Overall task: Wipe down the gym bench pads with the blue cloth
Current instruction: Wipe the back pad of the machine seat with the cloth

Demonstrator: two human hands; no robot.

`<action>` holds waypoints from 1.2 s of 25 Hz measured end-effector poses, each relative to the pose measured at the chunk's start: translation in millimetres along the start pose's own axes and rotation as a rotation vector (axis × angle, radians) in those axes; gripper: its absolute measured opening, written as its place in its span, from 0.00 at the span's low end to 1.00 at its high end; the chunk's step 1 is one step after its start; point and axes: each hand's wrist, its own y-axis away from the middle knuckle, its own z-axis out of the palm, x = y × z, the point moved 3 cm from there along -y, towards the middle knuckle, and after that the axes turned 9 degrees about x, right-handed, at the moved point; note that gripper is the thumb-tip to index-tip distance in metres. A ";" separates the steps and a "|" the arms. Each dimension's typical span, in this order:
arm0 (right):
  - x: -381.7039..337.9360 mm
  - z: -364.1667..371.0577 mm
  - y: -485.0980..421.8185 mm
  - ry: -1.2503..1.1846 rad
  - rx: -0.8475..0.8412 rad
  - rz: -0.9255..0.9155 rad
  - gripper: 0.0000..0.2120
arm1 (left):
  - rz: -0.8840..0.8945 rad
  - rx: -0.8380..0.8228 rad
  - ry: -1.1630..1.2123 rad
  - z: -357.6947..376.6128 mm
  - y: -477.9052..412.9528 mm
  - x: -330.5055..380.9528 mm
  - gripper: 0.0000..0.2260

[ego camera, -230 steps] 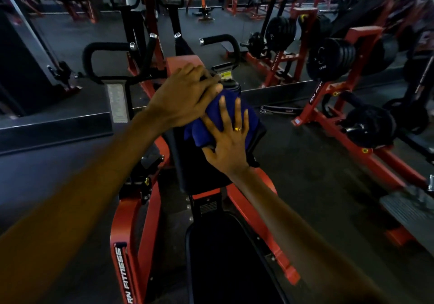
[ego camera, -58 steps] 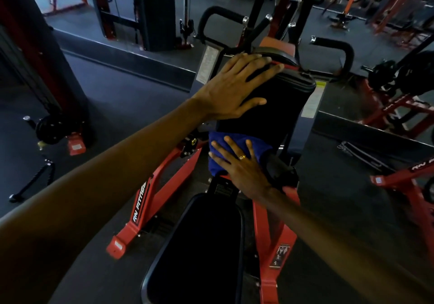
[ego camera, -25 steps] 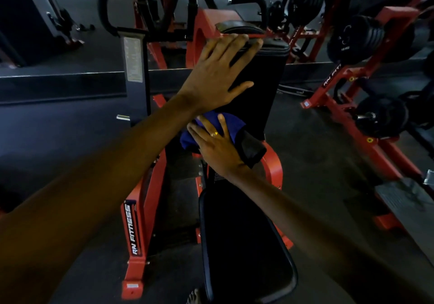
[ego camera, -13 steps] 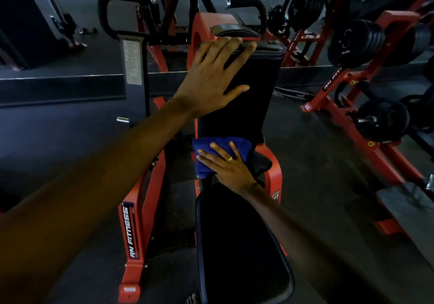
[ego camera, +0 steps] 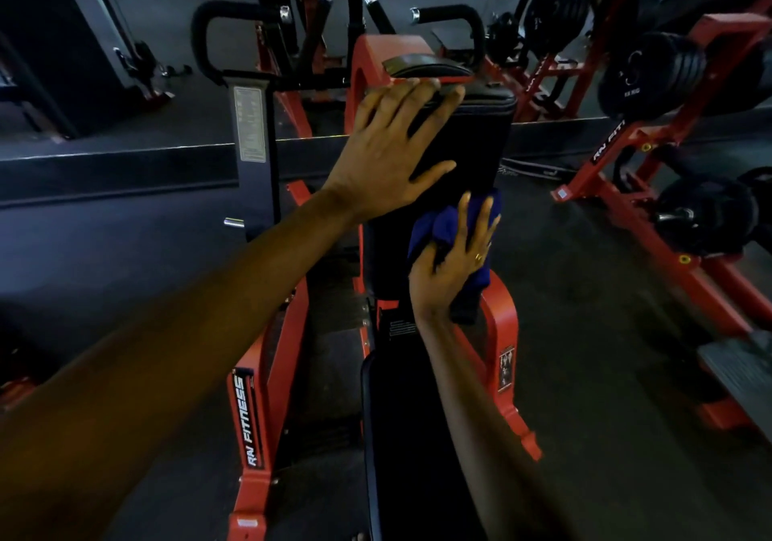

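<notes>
1. Two pads: the seat pad point(ego camera: 409, 436) lies nearest me, neither hand on it.
2. My right hand point(ego camera: 449, 265) presses the blue cloth point(ego camera: 434, 223), fingers straight, against the back pad's point(ego camera: 472, 143) lower right side; better to flatten the bunched cloth and overlap strokes.
3. Farthest, my left hand point(ego camera: 392, 152) rests open-fingered near the pad's top, bracing it.

cloth point(ego camera: 443, 227) against chest pad point(ego camera: 472, 139), seat pad point(ego camera: 409, 436) below
</notes>
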 end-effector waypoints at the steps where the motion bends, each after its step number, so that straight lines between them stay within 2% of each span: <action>1: -9.0 2.4 -15.5 0.003 0.022 -0.044 0.36 | -0.004 0.000 -0.007 0.2 0.0 0.0 0.31; 5: -12.5 6.8 -45.4 -0.034 0.064 -0.155 0.29 | -0.003 0.003 -0.003 -0.8 0.3 -0.1 0.31; 10: 37.0 -0.2 15.2 -0.103 0.120 0.146 0.28 | 0.008 0.004 -0.013 -1.5 0.9 0.0 0.31; 15: 41.1 -6.2 30.4 -0.150 0.104 0.257 0.33 | 0.014 -0.046 0.009 -4.1 -0.6 0.1 0.32; 17: 19.2 -2.7 1.7 -0.152 0.083 0.176 0.32 | 0.017 -0.047 0.013 -4.9 -0.6 -0.5 0.32; 20: -18.6 5.2 -75.3 -0.200 0.092 -0.012 0.26 | 0.017 -0.040 0.027 -5.6 -0.6 -0.1 0.31; 22: -37.6 9.1 -111.2 -0.194 0.103 -0.043 0.23 | 0.012 -0.050 0.041 -6.3 -1.7 0.9 0.30; 26: -24.7 5.1 -84.9 -0.147 0.089 -0.047 0.25 | 0.014 -0.047 0.034 -7.3 -2.2 3.5 0.29; 30: -3.8 -5.5 -44.4 -0.073 -0.016 -0.076 0.33 | 0.010 -0.053 0.069 -12.7 -4.6 3.7 0.27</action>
